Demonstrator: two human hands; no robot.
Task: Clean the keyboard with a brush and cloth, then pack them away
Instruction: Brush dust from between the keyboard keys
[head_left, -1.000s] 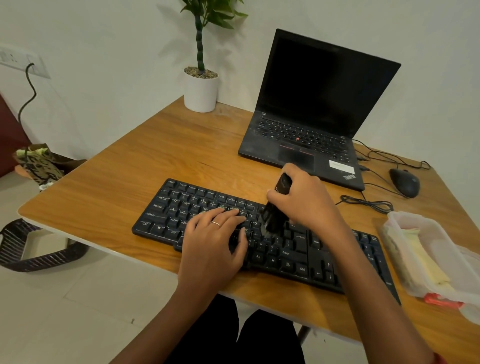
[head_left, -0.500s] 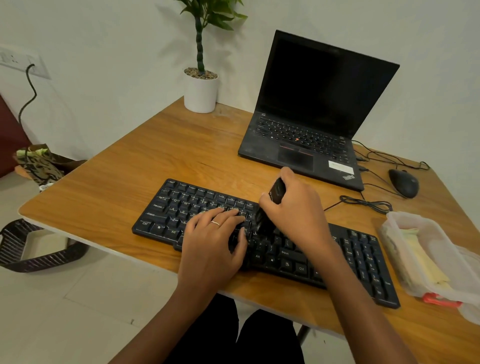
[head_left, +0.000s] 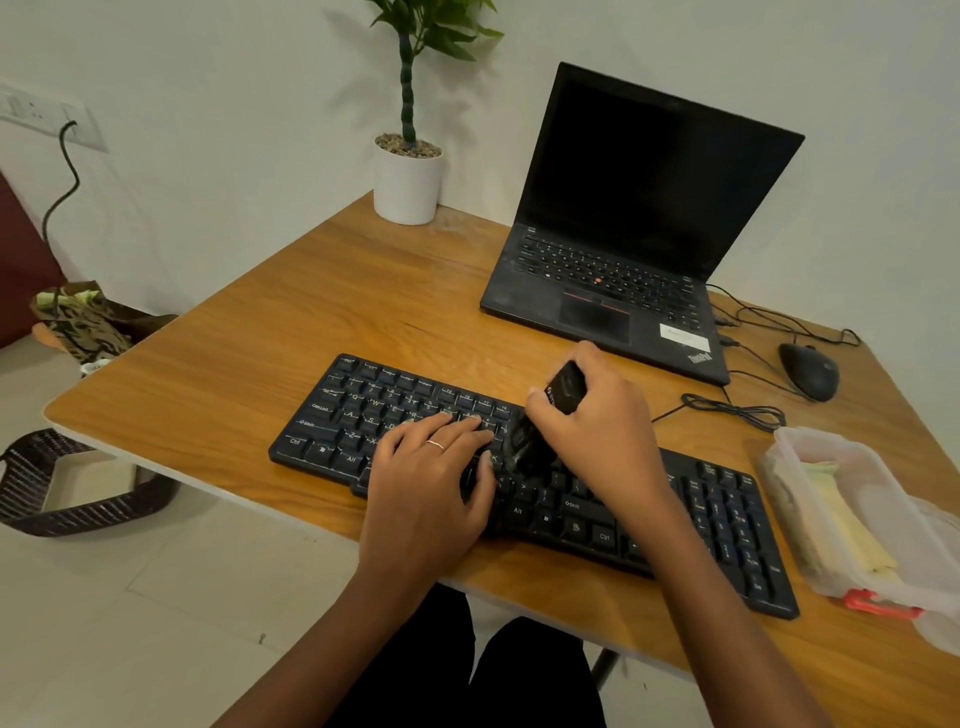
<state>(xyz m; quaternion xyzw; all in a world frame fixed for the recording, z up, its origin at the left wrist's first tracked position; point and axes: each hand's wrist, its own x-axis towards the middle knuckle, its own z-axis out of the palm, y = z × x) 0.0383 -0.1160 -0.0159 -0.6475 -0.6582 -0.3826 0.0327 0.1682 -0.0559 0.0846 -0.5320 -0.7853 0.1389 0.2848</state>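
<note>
Brushing step: my right hand (head_left: 597, 426) grips the brush (head_left: 540, 431), bristles on the keyboard (head_left: 519, 467) at frame centre, my left hand (head_left: 431, 483) flat, steadying it; next, probably sweep the uncleaned rows.

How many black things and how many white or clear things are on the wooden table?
Black: 4 (keyboard, brush, laptop, mouse)
White or clear: 2 (plant pot, plastic container)
Total: 6
</note>
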